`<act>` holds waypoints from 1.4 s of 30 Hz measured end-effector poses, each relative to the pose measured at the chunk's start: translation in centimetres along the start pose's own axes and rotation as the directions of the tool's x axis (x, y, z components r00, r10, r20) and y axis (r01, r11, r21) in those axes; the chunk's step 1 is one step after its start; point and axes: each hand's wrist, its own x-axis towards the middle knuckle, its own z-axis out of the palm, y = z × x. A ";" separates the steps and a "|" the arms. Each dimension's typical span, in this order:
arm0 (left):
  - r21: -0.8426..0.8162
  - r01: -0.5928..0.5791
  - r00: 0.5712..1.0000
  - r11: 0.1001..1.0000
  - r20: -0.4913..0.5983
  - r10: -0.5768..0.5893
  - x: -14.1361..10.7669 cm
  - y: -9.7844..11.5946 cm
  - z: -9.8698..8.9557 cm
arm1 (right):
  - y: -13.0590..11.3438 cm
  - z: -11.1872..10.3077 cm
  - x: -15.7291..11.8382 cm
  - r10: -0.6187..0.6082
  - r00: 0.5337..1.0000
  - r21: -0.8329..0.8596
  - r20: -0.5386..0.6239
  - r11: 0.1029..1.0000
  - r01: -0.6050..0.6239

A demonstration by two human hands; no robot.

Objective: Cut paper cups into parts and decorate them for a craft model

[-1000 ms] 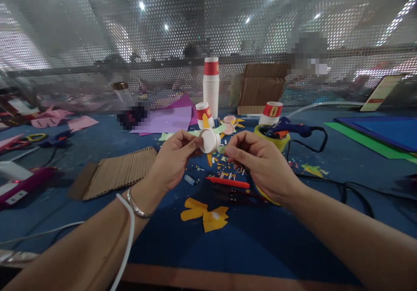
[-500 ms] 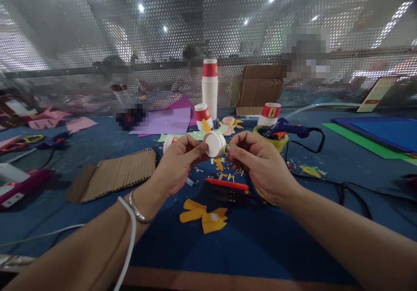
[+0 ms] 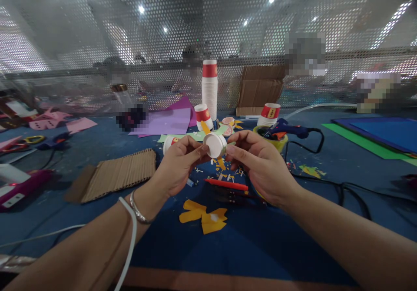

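The white cup piece (image 3: 214, 145), probably light and easily dented, is above the table (image 3: 247, 247). The left hand (image 3: 174, 163) pinches its left rim. The right hand (image 3: 260, 163) has narrowed fingertips beside its right side; contact is unclear. Grip the rim lightly.

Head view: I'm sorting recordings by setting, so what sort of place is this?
Probably a craft workshop: a glue gun, corrugated cardboard and a tall stack of paper cups share the blue table.
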 end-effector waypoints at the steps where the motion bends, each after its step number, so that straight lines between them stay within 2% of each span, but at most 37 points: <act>1: 0.000 -0.004 1.000 1.000 0.000 0.004 0.0 0.0 0.0 | 0.0 0.0 0.0 0.000 1.000 0.000 -0.002 1.000 0.000; 20: -0.038 -0.043 0.999 0.998 0.023 0.044 -0.4 0.2 0.6 | -0.4 0.3 -0.4 -0.018 0.999 -0.013 0.030 1.000 0.018; 27: -0.003 -0.063 0.997 0.998 0.038 0.063 -0.3 0.2 0.5 | -0.2 0.1 -0.3 -0.022 0.999 -0.007 0.029 1.000 0.022; 31: 0.071 -0.093 0.995 0.993 0.053 0.089 0.0 0.2 0.0 | -0.2 0.0 -0.2 -0.028 0.999 -0.003 0.035 1.000 0.028; 35: 0.178 -0.136 0.985 0.975 0.128 0.114 0.2 0.2 -0.5 | -0.3 -0.3 -0.1 -0.007 1.000 -0.063 0.011 0.998 0.008; 42: 0.356 -0.259 0.957 0.898 0.221 0.188 0.2 0.7 -0.6 | -0.3 -0.8 0.0 0.057 0.997 -0.118 0.058 0.992 -0.050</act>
